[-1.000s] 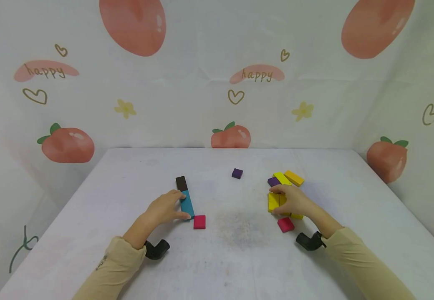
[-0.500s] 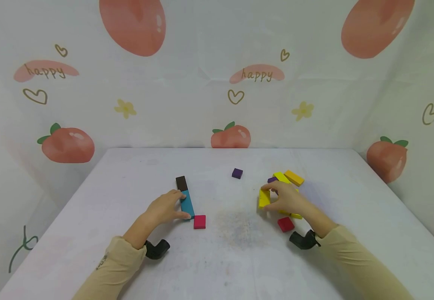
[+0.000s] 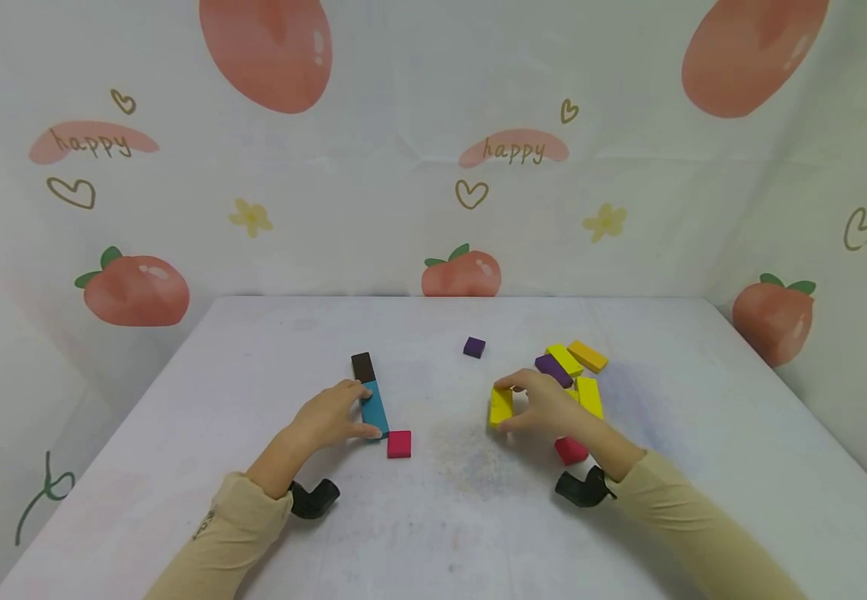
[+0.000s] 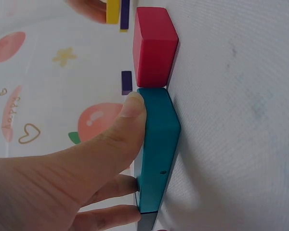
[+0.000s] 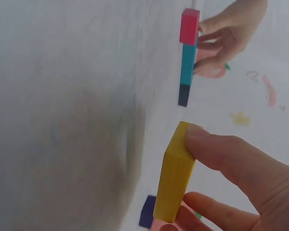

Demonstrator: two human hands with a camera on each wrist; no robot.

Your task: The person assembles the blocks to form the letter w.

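Right hand: the right hand [image 3: 542, 406] pinches the yellow block [image 3: 501, 408], thumb near one end and fingertips toward the other.
Yellow block: plain, bright, straight-edged and longer than it is wide, with flat faces and a faint grain down its narrow side; it hangs just clear of the table, between the blue block [image 3: 376, 412] and the cluster at the person's right.
Left hand: the left hand [image 3: 332, 414] holds nothing in a grasp; thumb and fingers, spread moderately wide, rest on the blue block near its two ends.
Blue block: a long, smooth teal-blue bar lying flat, a small dark spot low on its side.
Row: a black block [image 3: 363, 367] sits against its far end; a squarish, glossy red block [image 3: 399, 444] is at its near corner.
Cluster: beyond the right hand I see a long purple block [image 3: 553, 371], a lemon bar [image 3: 564, 360], an orange-yellow bar [image 3: 588, 356] and another yellow bar [image 3: 589, 397], close together.
Second red: the second red block [image 3: 570, 451] is partly hidden by the right wrist.
Small purple: a stubby dark purple block [image 3: 474, 347] lies alone, farther back.
Table: the white table [image 3: 448, 542] has grey smudges.
Cloth: a peach-printed cloth [image 3: 373, 192] hangs behind.
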